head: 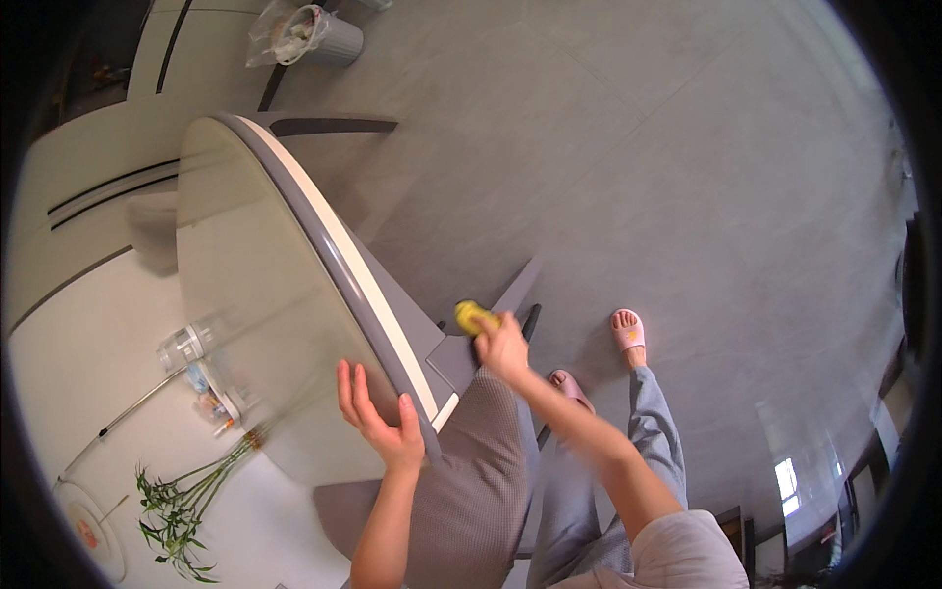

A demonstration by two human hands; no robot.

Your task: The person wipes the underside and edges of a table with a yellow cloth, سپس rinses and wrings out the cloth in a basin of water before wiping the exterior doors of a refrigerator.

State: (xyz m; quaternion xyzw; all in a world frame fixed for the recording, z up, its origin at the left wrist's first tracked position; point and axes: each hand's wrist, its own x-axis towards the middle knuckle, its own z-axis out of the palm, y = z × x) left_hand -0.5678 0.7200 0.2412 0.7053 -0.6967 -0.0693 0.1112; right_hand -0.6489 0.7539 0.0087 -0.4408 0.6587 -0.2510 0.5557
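My left hand [383,427] rests at the rim of an oval, glossy pale tabletop [250,243], its fingers spread over the surface and holding nothing. My right hand [504,346] grips a yellow object [473,318], perhaps a sponge or cloth, blurred and with a dark end. It is held out beyond the table's grey and cream edge [346,265], above a grey leg or support [452,361] near the near end of the table. Whether the yellow object touches the support I cannot tell.
A grey patterned seat or cushion [464,471] adjoins the table. Dark legs [335,127] jut over the tiled floor [662,162]. A lined waste bin [335,40] stands beyond. Beside the table are a clear container [184,346], small items and a green plant [184,508].
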